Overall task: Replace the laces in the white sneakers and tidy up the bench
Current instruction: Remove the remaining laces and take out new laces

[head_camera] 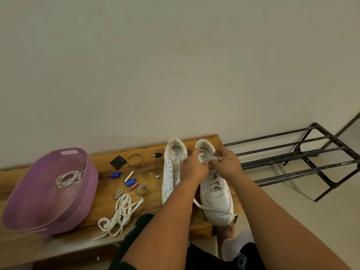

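Both hands at the right sneaker (pixel 216 195): left hand (pixel 194 168) and right hand (pixel 227 164) pinch a white lace (pixel 207 160) at its tongue, fingers curled. Left sneaker (pixel 171 172): unlaced, just beside it, partly hidden by the left forearm. Wooden surface (pixel 101 166) carries both. Loose white laces (pixel 120 215): heaped near the front edge. Purple basket (pixel 29 201): far left, holding a thin coiled cord (pixel 68 179). Small clutter between basket and sneakers: blue caps (pixel 116 175), batteries (pixel 129 176), tape roll (pixel 142 189), bracelet (pixel 135 160), key (pixel 156 155). Metal rack (pixel 303 158): right, on the floor.
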